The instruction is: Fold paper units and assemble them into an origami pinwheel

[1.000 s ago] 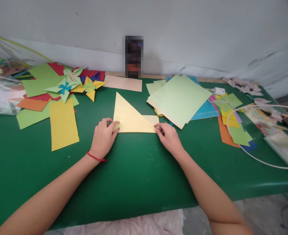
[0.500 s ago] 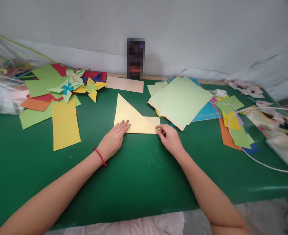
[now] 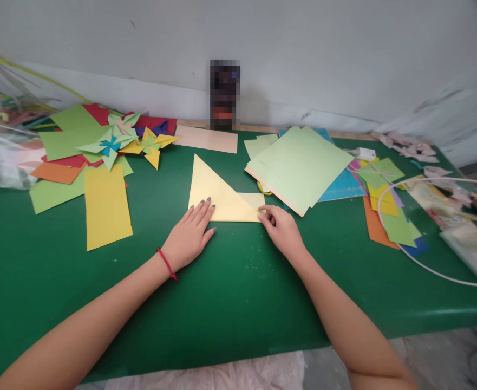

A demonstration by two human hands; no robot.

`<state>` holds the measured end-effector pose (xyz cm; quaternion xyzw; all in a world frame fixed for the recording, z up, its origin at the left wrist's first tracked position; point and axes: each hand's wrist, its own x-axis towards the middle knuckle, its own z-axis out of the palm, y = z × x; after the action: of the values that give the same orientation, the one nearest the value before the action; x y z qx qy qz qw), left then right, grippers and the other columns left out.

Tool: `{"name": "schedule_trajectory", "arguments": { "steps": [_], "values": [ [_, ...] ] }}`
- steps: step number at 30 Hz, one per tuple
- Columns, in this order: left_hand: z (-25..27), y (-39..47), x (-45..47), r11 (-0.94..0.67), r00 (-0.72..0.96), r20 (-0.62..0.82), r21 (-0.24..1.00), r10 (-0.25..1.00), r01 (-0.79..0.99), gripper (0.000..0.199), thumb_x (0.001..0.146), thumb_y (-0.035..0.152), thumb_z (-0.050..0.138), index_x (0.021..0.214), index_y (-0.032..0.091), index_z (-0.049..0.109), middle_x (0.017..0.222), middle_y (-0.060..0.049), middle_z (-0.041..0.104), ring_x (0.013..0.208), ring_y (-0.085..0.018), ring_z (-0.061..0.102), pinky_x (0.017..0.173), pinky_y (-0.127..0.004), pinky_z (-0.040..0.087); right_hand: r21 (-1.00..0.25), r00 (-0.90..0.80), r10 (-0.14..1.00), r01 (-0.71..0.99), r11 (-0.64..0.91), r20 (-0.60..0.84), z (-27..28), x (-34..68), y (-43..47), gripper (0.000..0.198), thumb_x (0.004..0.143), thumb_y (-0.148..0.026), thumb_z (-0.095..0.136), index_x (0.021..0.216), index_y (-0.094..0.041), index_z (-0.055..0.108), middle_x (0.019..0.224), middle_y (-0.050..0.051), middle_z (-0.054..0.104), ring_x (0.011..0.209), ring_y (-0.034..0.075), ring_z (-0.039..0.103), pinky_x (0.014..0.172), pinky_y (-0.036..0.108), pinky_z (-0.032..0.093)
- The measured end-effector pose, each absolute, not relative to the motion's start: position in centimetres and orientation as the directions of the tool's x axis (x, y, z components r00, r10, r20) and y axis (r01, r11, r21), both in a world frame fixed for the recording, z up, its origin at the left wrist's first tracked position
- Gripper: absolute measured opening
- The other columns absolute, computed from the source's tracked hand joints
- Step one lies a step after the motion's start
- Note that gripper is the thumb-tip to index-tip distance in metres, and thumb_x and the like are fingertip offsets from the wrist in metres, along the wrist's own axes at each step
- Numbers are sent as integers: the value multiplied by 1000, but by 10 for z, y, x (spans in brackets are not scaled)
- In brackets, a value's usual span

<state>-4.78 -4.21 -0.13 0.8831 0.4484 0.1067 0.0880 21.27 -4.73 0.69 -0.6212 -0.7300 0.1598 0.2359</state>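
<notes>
A pale yellow sheet of paper (image 3: 214, 195) lies on the green table, folded over diagonally so that a tall point rises at its left and a small rectangle shows behind at its right. My left hand (image 3: 189, 233) rests flat on its lower left edge, fingers stretched out and thumb apart. At the lower right corner, my right hand (image 3: 281, 227) pinches the paper between thumb and fingertips. A red cord bracelet (image 3: 167, 264) circles my left wrist.
Left are a yellow paper strip (image 3: 107, 208), coloured sheets and folded paper stars (image 3: 110, 145). Stacked pale green sheets (image 3: 299, 168) lie right of centre, partly over yellow-handled scissors (image 3: 263, 188). A white cable (image 3: 415, 264) loops at the right. A blurred-out upright object (image 3: 224, 95) leans against the wall.
My left hand has spread its fingers and thumb wider and shifted slightly on the paper's lower left edge. My right hand keeps its pinch at the right corner.
</notes>
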Motion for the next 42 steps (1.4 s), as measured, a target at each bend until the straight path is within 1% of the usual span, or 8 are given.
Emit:
{"name": "schedule_trajectory", "arguments": {
  "steps": [8, 12, 17, 20, 23, 28, 37, 42],
  "values": [
    [-1, -43, -48, -577, 571, 104, 250, 814, 778, 54, 93, 37, 31, 140, 12, 24, 147, -13, 23, 136, -22, 19, 110, -43, 20, -395, -108, 978, 902, 172, 179, 7, 206, -50, 15, 89, -28, 42, 89, -19, 55, 75, 5, 58, 73, 20, 54, 64, 30, 36],
    [-1, -42, -48, -573, 569, 91, 229, 817, 787, 54, 93, 38, 30, 140, 11, 24, 148, -12, 22, 136, -22, 18, 111, -42, 18, -379, -100, 977, 910, 167, 189, 4, 207, -49, 16, 89, -29, 43, 78, -20, 49, 73, 4, 56, 70, 19, 53, 62, 29, 34],
    [1, -43, -47, -565, 567, 55, 198, 822, 801, 57, 92, 41, 29, 141, 11, 22, 148, -13, 20, 137, -22, 15, 111, -40, 17, -367, -97, 981, 918, 153, 165, 4, 208, -49, 16, 88, -30, 43, 77, -19, 48, 74, 3, 55, 70, 17, 51, 62, 27, 32],
    [4, -44, -46, -580, 582, 53, 187, 812, 793, 58, 91, 46, 32, 141, 19, 23, 150, -12, 14, 137, -26, 12, 110, -44, 19, -313, -106, 975, 936, 164, 193, 4, 205, -50, 17, 89, -29, 40, 83, -18, 52, 75, 4, 55, 72, 17, 51, 63, 28, 31],
    [8, -46, -44, -605, 604, 64, 174, 794, 777, 55, 89, 49, 35, 139, 28, 29, 151, -11, 9, 136, -30, 12, 108, -50, 18, -202, -99, 966, 968, 150, 240, 3, 200, -51, 23, 89, -31, 39, 99, -16, 54, 80, 6, 56, 75, 19, 50, 66, 30, 30],
    [11, -46, -42, -614, 610, 81, 159, 789, 773, 55, 87, 51, 39, 137, 29, 33, 150, -14, 13, 135, -33, 16, 106, -54, 18, -108, -93, 957, 986, 126, 275, 5, 183, -54, 40, 84, -44, 43, 110, -15, 53, 88, 10, 54, 81, 24, 46, 70, 33, 30],
    [10, -46, -42, -613, 609, 76, 146, 789, 776, 56, 86, 52, 38, 137, 29, 33, 149, -15, 16, 135, -33, 18, 105, -54, 18, -132, -62, 962, 986, 100, 266, 9, 161, -54, 46, 82, -47, 44, 117, -17, 50, 91, 10, 50, 82, 25, 42, 69, 34, 31],
    [9, -46, -41, -612, 610, 61, 141, 790, 779, 55, 87, 52, 36, 138, 29, 31, 149, -15, 14, 136, -32, 16, 105, -54, 18, -109, -51, 966, 991, 80, 252, 7, 165, -54, 40, 82, -34, 46, 119, -18, 49, 94, 10, 50, 83, 24, 43, 69, 34, 31]
  ]
}}
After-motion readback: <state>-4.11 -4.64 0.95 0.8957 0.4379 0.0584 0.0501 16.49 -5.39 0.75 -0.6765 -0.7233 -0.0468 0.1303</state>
